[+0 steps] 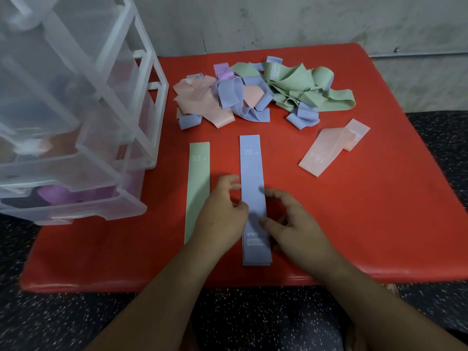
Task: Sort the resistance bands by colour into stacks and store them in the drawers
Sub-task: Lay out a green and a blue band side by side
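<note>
- Head view: flat lavender-blue band (253, 168), a matte rubbery strip printed "20 LB", lies lengthwise at frame centre on the red table (354, 224).
- Just left, parallel, a mint band (198, 178); right, a pink band (329, 148); above, a tangled pile (263, 92).
- Upper left: clear plastic drawers (76, 122).
- Loosely spread, left grip (222, 214) and right grip (293, 224) touch the blue strip's edges.

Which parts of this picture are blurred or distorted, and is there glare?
Head view: the drawer unit is blurred and bowed by the wide lens; the blue band shows its 20 LB print sharply; the red table has curved edges; light is even, little glare.
</note>
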